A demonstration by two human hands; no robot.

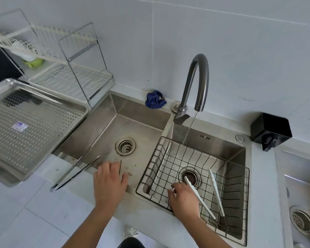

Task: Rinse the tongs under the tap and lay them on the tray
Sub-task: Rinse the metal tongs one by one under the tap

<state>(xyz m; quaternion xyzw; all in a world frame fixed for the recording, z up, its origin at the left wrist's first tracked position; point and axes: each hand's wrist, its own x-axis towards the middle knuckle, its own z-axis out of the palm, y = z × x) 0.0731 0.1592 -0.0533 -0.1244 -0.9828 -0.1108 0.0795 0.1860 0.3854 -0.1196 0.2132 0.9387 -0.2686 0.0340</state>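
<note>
1. Judging the step in hand as pick-up: white tongs (216,192) lying in the wire basket (151,165), inside the right basin (222,145).
2. Reading the right hand (183,201) as low in the basket, fingers curled at the near arm of the tongs; cannot tell whether gripping or only touching.
3. Reading the left hand (109,179) as flat on the front rim of the left basin, fingers nearly straight, holding nothing.
4. Take both arms mid-length, squeeze together, lift the hinge clear of the wires; likely snag point.
5. Carry the tips back to the thin stream (189,127) under the tap (200,72); turn to wet both faces.
6. Keep tips down over the sink while crossing to the tray (34,140), well to the left.
7. Look of the tongs: two slim white arms splayed wide, one tip over the drain, joined by a dark wire loop at the near end; probably light plastic.
8. Noting also metal tongs (75,170) across the sink rim, just beside the tray, not on it.
</note>
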